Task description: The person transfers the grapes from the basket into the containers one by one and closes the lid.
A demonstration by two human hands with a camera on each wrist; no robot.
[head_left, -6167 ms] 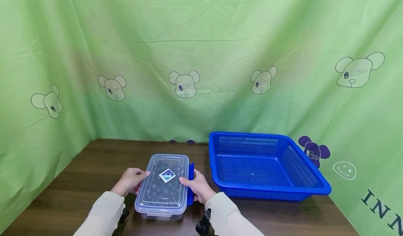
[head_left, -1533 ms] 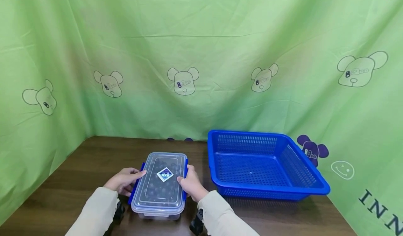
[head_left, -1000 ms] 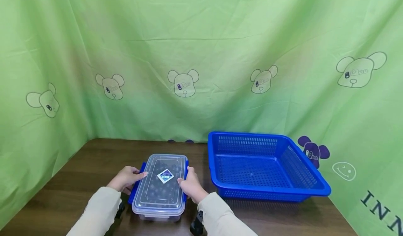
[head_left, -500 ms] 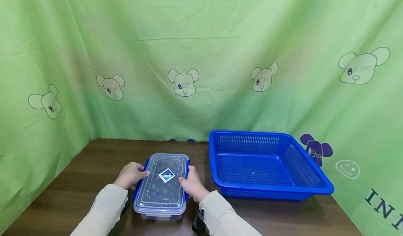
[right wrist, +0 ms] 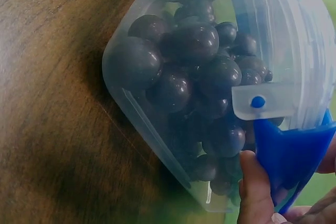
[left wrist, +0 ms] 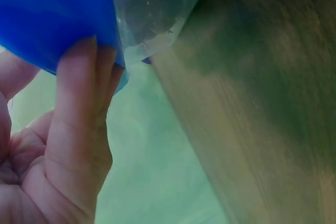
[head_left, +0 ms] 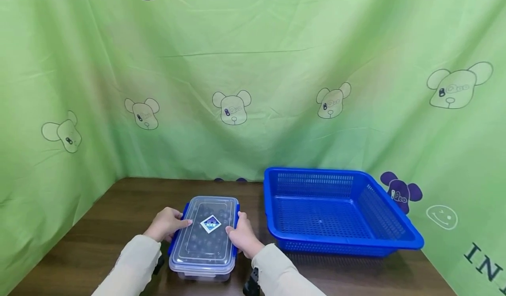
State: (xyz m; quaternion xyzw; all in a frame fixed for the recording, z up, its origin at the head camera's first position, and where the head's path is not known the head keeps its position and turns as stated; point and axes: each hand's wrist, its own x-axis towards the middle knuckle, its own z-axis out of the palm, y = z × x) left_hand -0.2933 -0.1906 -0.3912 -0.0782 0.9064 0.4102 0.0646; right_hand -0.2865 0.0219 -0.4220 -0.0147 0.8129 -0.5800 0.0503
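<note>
A clear plastic food container (head_left: 203, 252) with a blue-and-white label (head_left: 211, 224) on its lid stands on the table before me. Dark, round, grape-like pieces (right wrist: 173, 87) fill much of it in the right wrist view. My left hand (head_left: 166, 225) holds its left side, thumb over the lid's edge. In the left wrist view the fingers of that hand (left wrist: 79, 124) press the blue side latch (left wrist: 52, 14). My right hand (head_left: 245, 235) grips the opposite side, thumb on the lid and fingers at the other blue latch (right wrist: 294, 153). Whether either latch is fully fastened I cannot tell.
To the right of the container stands a blue perforated plastic basket (head_left: 324, 214) with nothing seen in it. The brown wooden table (head_left: 114, 217) backs onto a green printed curtain (head_left: 276, 146).
Several seconds ago the right latch stuck out; it now lies closer to the side. The left latch, flared out about a second ago, has swung inward with my left hand, whose thumb reaches farther over the lid.
</note>
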